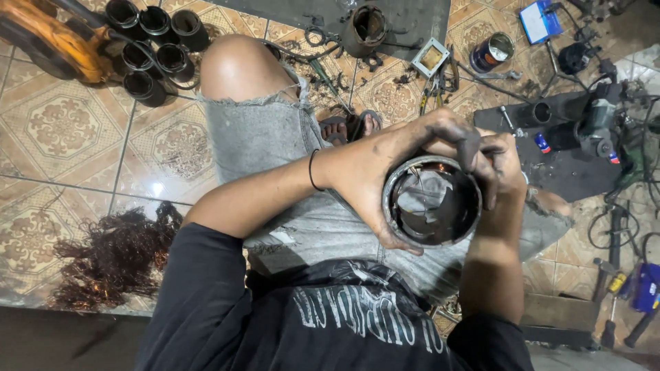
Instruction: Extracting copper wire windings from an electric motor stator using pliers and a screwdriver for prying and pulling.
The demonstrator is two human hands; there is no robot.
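Head view, looking down on a seated person's lap: a dark, round metal motor housing with an open bore (432, 200) is held above the grey cut-off denim shorts (268, 134), its open end turned up toward the camera. The left hand (375, 172) cups the housing from the side, its grimy fingers (462, 141) curled over the upper rim and pressed against the metal. The right hand (507, 161) meets the rim from the far side, fingers bent and closed on its edge; whether they also pinch a small tool or wire cannot be told. Inside the bore, thin coppery strands show near the top wall. By judgement, the step in hand is work on the inside of the housing, and the next move would call for a steady left-hand hold while the right hand works at the rim. On the patterned tile floor (69, 130) lie a tangled heap of reddish copper wire (113, 257), a cluster of black cylindrical sleeves (155, 48) and a blue-and-silver tin can (491, 51).
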